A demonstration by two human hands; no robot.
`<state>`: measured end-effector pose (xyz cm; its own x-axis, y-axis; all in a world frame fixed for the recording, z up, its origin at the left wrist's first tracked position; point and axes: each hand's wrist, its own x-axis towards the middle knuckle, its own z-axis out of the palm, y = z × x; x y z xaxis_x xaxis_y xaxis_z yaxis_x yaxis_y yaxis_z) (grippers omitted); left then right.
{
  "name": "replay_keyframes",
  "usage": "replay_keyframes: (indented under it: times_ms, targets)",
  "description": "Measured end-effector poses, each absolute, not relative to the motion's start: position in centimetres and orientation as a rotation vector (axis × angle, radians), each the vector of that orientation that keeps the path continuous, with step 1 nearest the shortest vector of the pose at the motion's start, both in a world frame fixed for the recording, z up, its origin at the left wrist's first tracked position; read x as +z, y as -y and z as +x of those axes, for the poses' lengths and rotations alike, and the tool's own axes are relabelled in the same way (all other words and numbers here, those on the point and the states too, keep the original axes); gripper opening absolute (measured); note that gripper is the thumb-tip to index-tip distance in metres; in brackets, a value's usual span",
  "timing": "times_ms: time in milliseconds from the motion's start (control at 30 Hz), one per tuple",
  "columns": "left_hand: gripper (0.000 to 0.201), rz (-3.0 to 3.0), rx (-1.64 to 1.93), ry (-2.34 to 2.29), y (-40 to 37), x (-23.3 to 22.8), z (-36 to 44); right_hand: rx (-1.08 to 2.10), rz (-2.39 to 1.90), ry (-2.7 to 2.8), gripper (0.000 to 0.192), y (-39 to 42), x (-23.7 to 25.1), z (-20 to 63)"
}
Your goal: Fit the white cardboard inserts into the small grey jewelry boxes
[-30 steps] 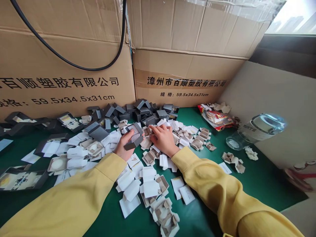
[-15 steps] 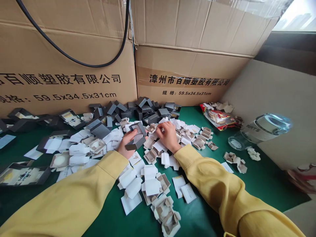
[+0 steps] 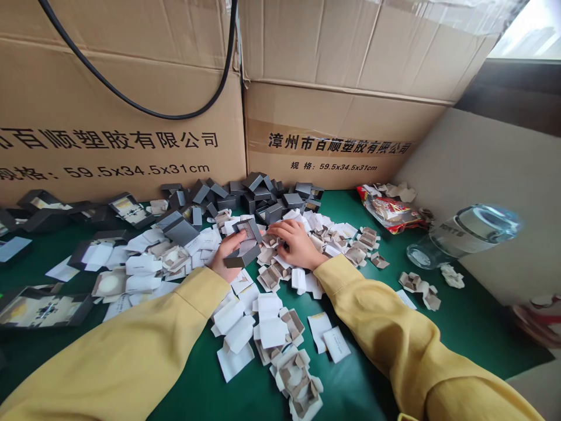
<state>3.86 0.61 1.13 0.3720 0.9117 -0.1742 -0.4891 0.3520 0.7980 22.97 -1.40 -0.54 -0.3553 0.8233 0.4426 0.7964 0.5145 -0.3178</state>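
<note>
Item: small grey box [image 3: 246,242], open, mid-bench, clasped in left hand [image 3: 228,257], fingers curled round its near side. Right hand [image 3: 298,245] just right of it, palm down, fingers spread loosely on cardboard inserts [image 3: 269,275], gripping nothing visible.

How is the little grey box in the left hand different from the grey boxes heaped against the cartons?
The grey box is held by the left hand, tilted, its pale lining showing; the heaped boxes lie untouched, mostly showing plain grey sides. The held one sits among white inserts; the heap rests on the green table. Both look alike in colour and size.
</note>
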Motion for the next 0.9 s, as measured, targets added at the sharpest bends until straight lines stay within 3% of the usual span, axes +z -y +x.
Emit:
replay_keyframes:
  times_ms: [367, 900]
  targets:
    - [0.039, 0.772, 0.984, -0.701, -0.6, 1.2, 3.6, 0.099, -1.331, 1.691, 0.021, 1.7, -0.3, 22.6]
    - [0.032, 0.81, 0.856, -0.752, -1.1, -0.1, 3.6, 0.412, -1.19, 1.786, 0.029, 2.4, -0.2, 22.1]
